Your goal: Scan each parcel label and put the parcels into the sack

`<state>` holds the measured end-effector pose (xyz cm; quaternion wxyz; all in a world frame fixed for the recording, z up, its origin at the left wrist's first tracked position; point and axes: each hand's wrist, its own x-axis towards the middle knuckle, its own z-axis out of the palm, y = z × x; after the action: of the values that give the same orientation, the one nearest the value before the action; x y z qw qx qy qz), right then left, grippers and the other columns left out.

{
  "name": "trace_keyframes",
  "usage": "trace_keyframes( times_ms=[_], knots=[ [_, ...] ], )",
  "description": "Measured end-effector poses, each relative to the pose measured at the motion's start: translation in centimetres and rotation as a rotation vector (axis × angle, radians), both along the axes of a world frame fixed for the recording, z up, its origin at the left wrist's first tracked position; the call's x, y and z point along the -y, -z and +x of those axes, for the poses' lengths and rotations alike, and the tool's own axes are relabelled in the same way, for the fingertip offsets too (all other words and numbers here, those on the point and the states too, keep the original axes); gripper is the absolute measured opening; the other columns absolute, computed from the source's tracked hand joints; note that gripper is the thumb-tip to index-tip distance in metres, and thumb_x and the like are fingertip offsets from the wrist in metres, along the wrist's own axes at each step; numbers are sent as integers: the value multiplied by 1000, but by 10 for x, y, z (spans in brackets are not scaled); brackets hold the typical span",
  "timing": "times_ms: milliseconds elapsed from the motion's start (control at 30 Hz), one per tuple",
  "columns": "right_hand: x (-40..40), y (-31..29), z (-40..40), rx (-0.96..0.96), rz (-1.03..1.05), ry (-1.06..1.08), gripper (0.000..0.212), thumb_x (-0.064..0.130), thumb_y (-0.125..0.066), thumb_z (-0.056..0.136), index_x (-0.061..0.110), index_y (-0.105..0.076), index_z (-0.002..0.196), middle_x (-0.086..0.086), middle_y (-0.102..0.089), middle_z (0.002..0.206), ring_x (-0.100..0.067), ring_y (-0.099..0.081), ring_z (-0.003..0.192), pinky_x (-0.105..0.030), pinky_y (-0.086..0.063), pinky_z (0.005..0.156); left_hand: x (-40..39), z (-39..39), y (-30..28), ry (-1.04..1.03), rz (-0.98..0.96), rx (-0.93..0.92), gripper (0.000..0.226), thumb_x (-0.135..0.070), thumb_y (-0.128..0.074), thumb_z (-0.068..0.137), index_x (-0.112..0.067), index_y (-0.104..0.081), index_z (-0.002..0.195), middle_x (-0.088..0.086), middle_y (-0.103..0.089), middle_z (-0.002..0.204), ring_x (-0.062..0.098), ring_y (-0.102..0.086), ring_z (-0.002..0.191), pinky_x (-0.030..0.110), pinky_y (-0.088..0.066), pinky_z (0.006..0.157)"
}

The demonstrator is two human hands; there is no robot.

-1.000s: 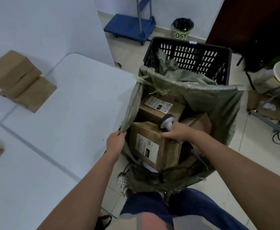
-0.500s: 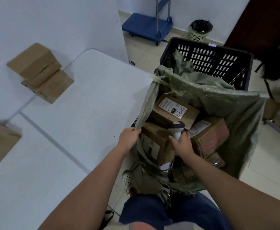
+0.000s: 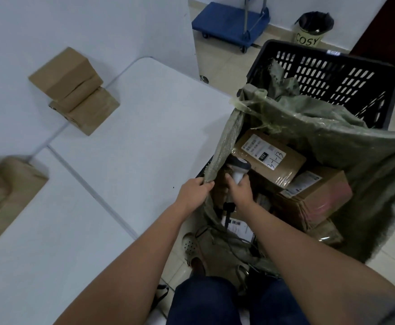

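Walls (image 3: 74, 24): plain white.
Floor (image 3: 217, 59): pale tiles.
Worktop (image 3: 126, 146): white.
Far end: blue trolley (image 3: 227, 22), lined bin (image 3: 313, 26).

Colours and patterns, packing station.
Sack (image 3: 346, 146): dull green, woven texture. Parcels (image 3: 271, 158): brown cardboard; white labels with black print. Scanner (image 3: 237, 171): grey-white, dark head. Far basket (image 3: 332, 76): black, slotted grid. Trolley (image 3: 227, 22): blue. Table (image 3: 133, 137): white. Bin (image 3: 309, 36): yellow, black liner. Trousers (image 3: 203, 301): dark blue.
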<state>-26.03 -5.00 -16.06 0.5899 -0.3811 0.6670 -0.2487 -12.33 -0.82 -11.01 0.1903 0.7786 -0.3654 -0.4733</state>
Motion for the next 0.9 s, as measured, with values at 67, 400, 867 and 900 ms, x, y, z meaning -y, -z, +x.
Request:
trace_keyframes(
  times_ms=[67,400,867,900],
  knots=[
    [-1,-2,2,5,0,11,62,32,-63,94,8,-37,144,-15,-51,135,-31,-52,123,-47,-43,105,1,5,2,22,18,10,29,-37,-59,95,-11,-68,89,2,-59,67,21,-55,67,30,-38,64],
    [-3,-13,-48,8,1,124,51,35,-60,95,24,-39,140,-4,-58,124,-26,-57,114,-53,-47,100,3,0,15,182,138,-2,27,-37,-52,101,-12,-59,96,5,-59,89,24,-57,90,27,-38,72],
    [21,-91,-32,182,5,-62,13,14,-55,99,7,-55,110,-9,-58,72,-17,-59,59,-26,-49,54,8,8,27,254,217,4,28,-34,-58,97,-15,-58,116,10,-60,126,30,-58,116,39,-48,101],
    [25,-99,-23,191,16,-77,12,14,-56,98,7,-56,108,-9,-58,71,-18,-59,59,-26,-49,53,9,13,23,253,213,-2,35,-33,-59,97,-15,-57,126,8,-58,129,29,-56,120,39,-46,104]
  ],
)
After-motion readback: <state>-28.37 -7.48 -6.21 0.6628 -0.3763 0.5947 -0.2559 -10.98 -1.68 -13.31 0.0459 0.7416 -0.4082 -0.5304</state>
